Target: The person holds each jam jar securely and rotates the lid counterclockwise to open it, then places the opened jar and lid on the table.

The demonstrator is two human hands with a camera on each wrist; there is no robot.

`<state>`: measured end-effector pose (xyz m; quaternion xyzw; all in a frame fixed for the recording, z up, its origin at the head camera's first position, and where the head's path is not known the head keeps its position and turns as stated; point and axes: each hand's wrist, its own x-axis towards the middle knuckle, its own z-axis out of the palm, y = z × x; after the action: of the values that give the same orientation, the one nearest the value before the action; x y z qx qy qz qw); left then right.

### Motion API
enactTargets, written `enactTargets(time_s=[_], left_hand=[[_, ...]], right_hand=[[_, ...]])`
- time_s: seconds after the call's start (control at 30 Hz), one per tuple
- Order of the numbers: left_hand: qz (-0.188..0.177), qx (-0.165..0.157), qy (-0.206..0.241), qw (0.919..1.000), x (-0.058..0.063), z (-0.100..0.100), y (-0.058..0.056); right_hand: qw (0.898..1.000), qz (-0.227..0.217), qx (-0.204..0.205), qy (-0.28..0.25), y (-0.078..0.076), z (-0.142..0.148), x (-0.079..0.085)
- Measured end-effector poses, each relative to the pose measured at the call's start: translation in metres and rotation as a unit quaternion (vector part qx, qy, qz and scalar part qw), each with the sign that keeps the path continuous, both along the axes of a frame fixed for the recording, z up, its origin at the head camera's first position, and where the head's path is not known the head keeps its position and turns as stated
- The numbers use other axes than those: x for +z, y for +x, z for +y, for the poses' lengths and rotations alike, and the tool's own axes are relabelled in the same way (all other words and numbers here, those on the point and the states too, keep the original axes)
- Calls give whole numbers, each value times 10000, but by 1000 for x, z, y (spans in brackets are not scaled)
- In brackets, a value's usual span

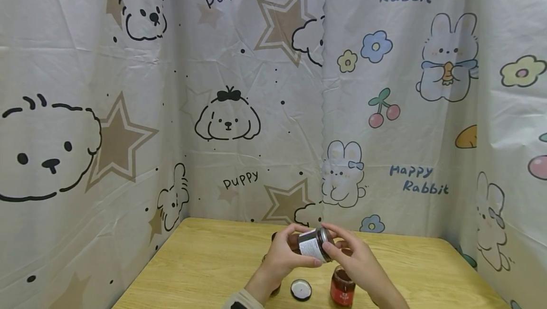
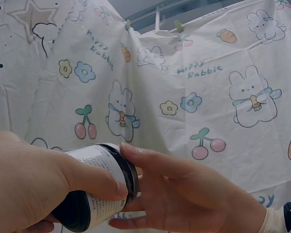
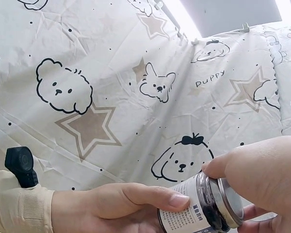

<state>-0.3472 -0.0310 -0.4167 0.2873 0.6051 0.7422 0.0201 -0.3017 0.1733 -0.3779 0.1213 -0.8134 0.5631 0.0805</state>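
Observation:
Above the table, my left hand [image 1: 279, 254] grips a small dark glass jar [image 1: 309, 246] with a white printed label, held tilted on its side. The thumb lies along the label in the left wrist view. My right hand [image 1: 356, 257] pinches the jar's silver-rimmed lid [image 3: 231, 201] between thumb and fingers at the mouth end. Below the hands stands a jar with a red label and dark red contents [image 1: 343, 290], its top uncovered. Left of it a round lid [image 1: 301, 290] lies with its white inside facing up.
Dark objects, mostly hidden, show behind my left hand and beside its wrist [image 1: 276, 292]. The yellow wood-grain table [image 1: 205, 261] ends at patterned cloth curtains [image 1: 256, 157], which hang at the back and both sides.

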Motion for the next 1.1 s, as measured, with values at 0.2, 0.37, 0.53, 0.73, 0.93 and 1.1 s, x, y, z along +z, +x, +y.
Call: enactTargets(time_s=[0.2,0.37,0.53,0.73,0.93,1.1], left_hand=[[-16,40,14,10000,-2,0,0],[-71,61,57,9999,-4,0,-1],[-116,56,134,9998,-4,-1,-1],[-139,33,121,9998,-3,-2,-1],[-156,44,110,9998,-1,-2,-2],[-186,60,103,9998,-2,-1,-2]], right_hand=[[9995,211,151,157,1,1,0],[9979,481,330,272,2,3,-1],[9957,691,591,197,3,3,-2],[9934,812,799,95,4,2,-1],[9895,1160,847,-137,3,-1,-4],[9824,1619,864,-363,-1,-4,-8]])
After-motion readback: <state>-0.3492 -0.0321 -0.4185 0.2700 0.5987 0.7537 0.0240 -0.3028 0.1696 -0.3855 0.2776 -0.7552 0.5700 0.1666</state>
